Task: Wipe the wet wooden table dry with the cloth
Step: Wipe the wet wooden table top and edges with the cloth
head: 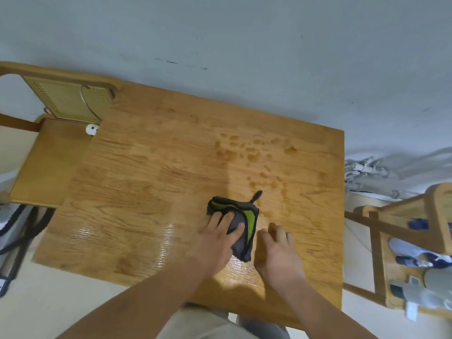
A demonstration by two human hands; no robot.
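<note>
A wooden table (146, 192) fills the middle of the head view, with many water drops (252, 155) spread over its right half. A folded grey cloth with green trim (247, 216) lies near the table's front, a thin loop sticking out at its far corner. My left hand (217, 238) lies flat on the cloth's left part, fingers spread over it. My right hand (278, 250) rests on the bare wood just right of the cloth, fingers loosely bent, holding nothing.
A wooden chair with a cane back (63, 99) stands at the table's left end. A wooden rack holding shoes (420, 253) stands at the right. A grey wall (244, 45) runs behind the table, and bundled grey fabric (371, 172) lies beside the rack.
</note>
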